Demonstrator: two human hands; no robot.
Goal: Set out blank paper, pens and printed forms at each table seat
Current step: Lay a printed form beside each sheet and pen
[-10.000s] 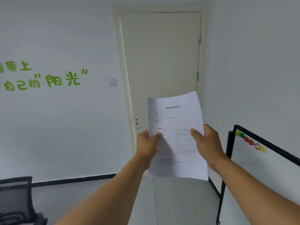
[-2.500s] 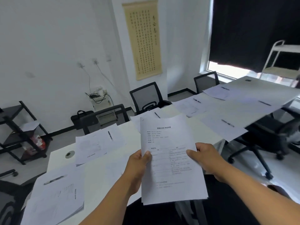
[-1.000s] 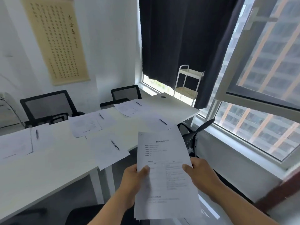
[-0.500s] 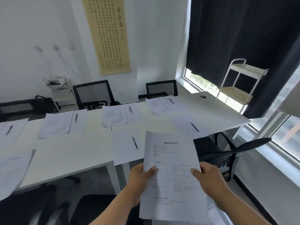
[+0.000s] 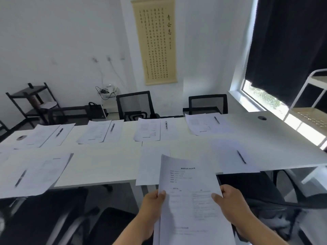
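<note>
white table (image 5: 106, 167) now squarely ahead, window gone right; left hand (image 5: 152, 206) and right hand (image 5: 231, 204) grip forms stack (image 5: 191, 206), bottom edge cut off.

place: office meeting room
table: long white table (image 5: 109, 165) — papers (image 5: 148, 129) and pens (image 5: 166, 125) at each seat
seating: black mesh office chairs (image 5: 135, 105) along far side
wall: hanging calligraphy scroll (image 5: 155, 41), white walls
window: dark curtain (image 5: 286, 45) — daylight below

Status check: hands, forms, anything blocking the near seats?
Left hand and right hand both grip the forms stack. Stack held short of the table. Nothing in the way.
</note>
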